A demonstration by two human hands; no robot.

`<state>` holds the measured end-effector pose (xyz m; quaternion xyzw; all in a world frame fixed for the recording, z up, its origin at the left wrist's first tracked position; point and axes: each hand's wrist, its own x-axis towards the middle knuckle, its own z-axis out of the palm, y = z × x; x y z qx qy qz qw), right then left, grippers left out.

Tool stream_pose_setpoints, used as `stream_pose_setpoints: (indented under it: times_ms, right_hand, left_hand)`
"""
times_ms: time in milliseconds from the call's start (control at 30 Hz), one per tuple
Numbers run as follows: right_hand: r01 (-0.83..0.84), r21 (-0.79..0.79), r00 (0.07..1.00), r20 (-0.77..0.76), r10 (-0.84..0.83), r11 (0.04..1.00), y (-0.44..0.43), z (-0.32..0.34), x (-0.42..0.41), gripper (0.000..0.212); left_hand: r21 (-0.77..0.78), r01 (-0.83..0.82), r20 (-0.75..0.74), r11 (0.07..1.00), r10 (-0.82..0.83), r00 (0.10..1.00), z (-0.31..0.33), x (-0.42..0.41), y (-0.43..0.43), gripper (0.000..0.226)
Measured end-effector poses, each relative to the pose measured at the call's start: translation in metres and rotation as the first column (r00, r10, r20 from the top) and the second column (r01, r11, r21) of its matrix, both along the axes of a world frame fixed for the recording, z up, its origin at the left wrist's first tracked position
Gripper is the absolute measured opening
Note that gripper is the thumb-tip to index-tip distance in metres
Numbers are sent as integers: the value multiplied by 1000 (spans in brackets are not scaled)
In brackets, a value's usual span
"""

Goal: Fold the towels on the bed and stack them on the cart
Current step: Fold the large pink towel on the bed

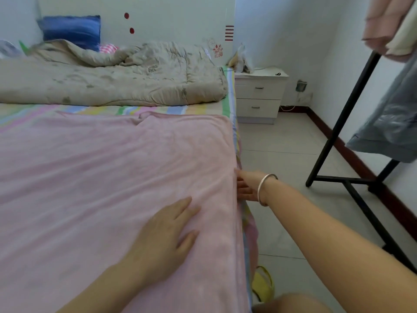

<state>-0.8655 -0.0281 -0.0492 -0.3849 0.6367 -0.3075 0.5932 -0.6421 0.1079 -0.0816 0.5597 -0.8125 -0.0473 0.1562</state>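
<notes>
A large pink towel (pixel 108 177) lies spread flat over the near half of the bed (pixel 230 93), its right edge running along the bed's side. My left hand (pixel 167 231) rests palm down on the towel near that edge, fingers straight. My right hand (pixel 246 185), with a silver bangle on the wrist, reaches to the towel's right edge at the bed's side; its fingertips touch the hanging edge, and whether they pinch it is hidden. A black metal rack (pixel 343 123) stands on the floor at the right, with pink and cream folded cloths (pixel 390 30) on top.
A crumpled beige quilt (pixel 117 80) and a blue pillow (pixel 72 30) lie at the bed's head. A white nightstand (pixel 259 93) stands beside the bed. Grey plastic (pixel 388 118) hangs from the rack. A yellow slipper (pixel 262 283) sits on the tiled floor by my knee.
</notes>
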Motion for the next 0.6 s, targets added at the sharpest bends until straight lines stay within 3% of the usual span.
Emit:
stream_pose_setpoints:
  times_ms: [267, 433, 600]
  right_hand:
    - [-164, -124, 925, -365, 109, 979, 107, -39, 14, 35]
    - [-97, -253, 874, -484, -39, 963, 155, -53, 8, 32]
    - [-5, -300, 858, -491, -150, 954, 173, -57, 0, 36]
  left_hand:
    - [-45, -74, 145, 996, 80, 986, -13, -6, 57, 61]
    - [-30, -95, 190, 995, 99, 977, -19, -18, 72, 64]
    - [14, -56, 165, 998, 53, 985, -12, -30, 87, 80]
